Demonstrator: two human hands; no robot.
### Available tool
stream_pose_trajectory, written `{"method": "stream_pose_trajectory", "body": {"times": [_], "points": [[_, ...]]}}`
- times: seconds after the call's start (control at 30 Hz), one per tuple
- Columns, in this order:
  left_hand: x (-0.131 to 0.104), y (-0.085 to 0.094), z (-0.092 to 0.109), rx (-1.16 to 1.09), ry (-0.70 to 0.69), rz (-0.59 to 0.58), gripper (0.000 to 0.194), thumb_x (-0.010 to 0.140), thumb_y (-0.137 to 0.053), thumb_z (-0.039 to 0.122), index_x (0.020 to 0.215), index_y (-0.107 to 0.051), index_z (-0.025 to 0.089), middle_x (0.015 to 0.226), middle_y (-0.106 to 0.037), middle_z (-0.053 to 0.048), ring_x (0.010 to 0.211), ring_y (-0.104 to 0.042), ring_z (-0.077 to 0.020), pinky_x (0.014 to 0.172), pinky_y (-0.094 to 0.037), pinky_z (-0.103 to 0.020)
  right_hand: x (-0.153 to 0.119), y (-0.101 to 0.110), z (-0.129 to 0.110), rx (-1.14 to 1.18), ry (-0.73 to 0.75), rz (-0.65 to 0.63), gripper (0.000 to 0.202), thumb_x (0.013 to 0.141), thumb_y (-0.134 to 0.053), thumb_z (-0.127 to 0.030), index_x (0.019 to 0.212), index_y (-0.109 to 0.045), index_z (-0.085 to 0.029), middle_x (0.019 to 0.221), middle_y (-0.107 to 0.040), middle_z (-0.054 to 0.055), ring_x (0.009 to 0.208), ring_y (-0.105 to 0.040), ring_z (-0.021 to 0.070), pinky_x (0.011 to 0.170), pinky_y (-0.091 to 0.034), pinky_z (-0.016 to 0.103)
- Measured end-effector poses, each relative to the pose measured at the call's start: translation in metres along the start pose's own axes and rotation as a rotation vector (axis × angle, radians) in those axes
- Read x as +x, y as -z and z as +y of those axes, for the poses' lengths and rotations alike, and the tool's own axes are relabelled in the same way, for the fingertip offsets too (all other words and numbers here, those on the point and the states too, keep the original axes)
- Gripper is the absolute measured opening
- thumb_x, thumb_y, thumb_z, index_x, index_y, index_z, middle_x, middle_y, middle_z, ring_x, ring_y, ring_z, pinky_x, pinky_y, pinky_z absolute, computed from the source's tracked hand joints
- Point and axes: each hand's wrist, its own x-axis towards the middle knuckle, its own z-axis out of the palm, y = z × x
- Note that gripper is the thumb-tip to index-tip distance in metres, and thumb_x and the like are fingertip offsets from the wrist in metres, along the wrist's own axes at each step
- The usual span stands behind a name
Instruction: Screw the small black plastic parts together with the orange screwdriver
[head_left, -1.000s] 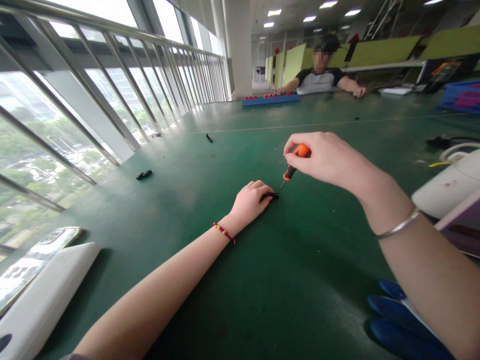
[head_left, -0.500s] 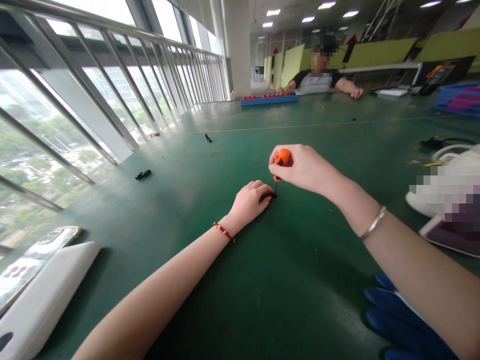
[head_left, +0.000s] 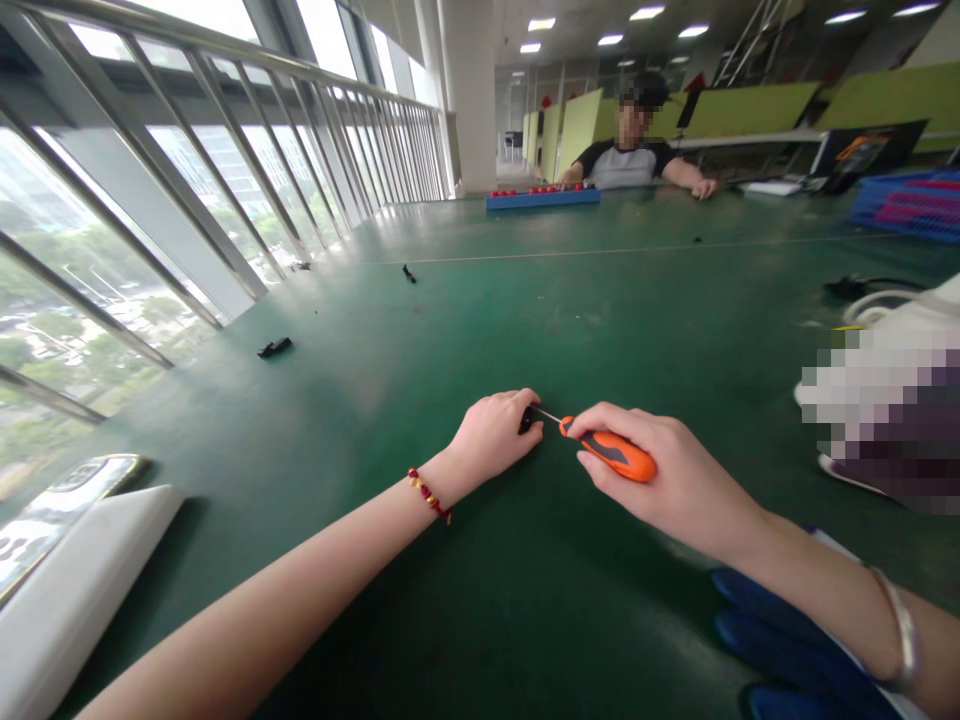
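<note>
Near the middle of the green table [head_left: 420,560], my left hand [head_left: 495,435] is closed around a small black part [head_left: 527,420], pinched between thumb and fingers. Most of that part is hidden by the fingers. My right hand [head_left: 645,470] grips an orange and grey screwdriver [head_left: 619,455] by its handle. The screwdriver lies nearly level, its thin shaft pointing left, with the tip at the black part. Whether the tip sits in a screw or slot cannot be made out.
Two small black pieces [head_left: 274,348] [head_left: 409,273] lie to the left. A phone [head_left: 75,500] and a white box [head_left: 97,590] are at the left edge. Blue gloves [head_left: 780,640] lie under my right forearm. Across the table sits a person [head_left: 630,165] behind a blue tray [head_left: 544,199]; a blue basket [head_left: 900,205] stands right.
My right hand has come down and to the right, tipping the screwdriver from upright to nearly level. My left hand has shifted slightly nearer, still holding the black part, which is now turned.
</note>
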Motion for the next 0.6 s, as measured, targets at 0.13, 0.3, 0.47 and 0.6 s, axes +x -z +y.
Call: {"method": "stream_pose_trajectory", "body": {"times": [0.13, 0.3, 0.47, 0.6], "points": [[-0.023, 0.003, -0.001, -0.105, 0.039, -0.028, 0.031, 0.08, -0.056, 0.028, 0.109, -0.06, 0.018, 0.088, -0.064, -0.004, 0.077, -0.06, -0.0167, 0.069, -0.049, -0.028, -0.027, -0.001, 0.005, -0.01, 0.131, 0.117, 0.017, 0.082, -0.054, -0.018, 0.097, -0.058, -0.025, 0.086, -0.066, -0.001, 0.077, -0.062, 0.0125, 0.068, -0.049, 0.023], [-0.051, 0.008, -0.004, -0.216, 0.121, -0.075, 0.033, 0.077, -0.058, 0.021, 0.11, -0.061, 0.019, 0.089, -0.061, -0.002, 0.076, -0.058, -0.0138, 0.072, -0.048, -0.027, -0.049, 0.004, 0.001, 0.007, 0.163, 0.135, 0.019, 0.083, -0.051, -0.015, 0.098, -0.055, -0.026, 0.08, -0.062, -0.001, 0.068, -0.061, 0.0105, 0.06, -0.048, 0.021], [-0.067, 0.01, 0.0, -0.106, 0.187, -0.087, 0.022, 0.081, -0.061, 0.034, 0.097, -0.06, 0.02, 0.075, -0.06, 0.0, 0.068, -0.056, -0.015, 0.062, -0.044, -0.027, -0.055, 0.005, -0.01, -0.028, 0.269, 0.14, 0.024, 0.081, -0.048, -0.012, 0.1, -0.051, -0.025, 0.073, -0.065, -0.002, 0.065, -0.064, 0.0133, 0.064, -0.051, 0.026], [-0.07, 0.006, -0.001, -0.029, 0.137, -0.045, 0.016, 0.086, -0.056, 0.036, 0.085, -0.059, 0.02, 0.068, -0.057, 0.001, 0.062, -0.053, -0.0135, 0.058, -0.04, -0.025, -0.053, 0.004, -0.016, -0.093, 0.348, 0.122, 0.029, 0.076, -0.048, -0.011, 0.101, -0.048, -0.027, 0.07, -0.068, -0.002, 0.069, -0.068, 0.0175, 0.063, -0.053, 0.03]]}}
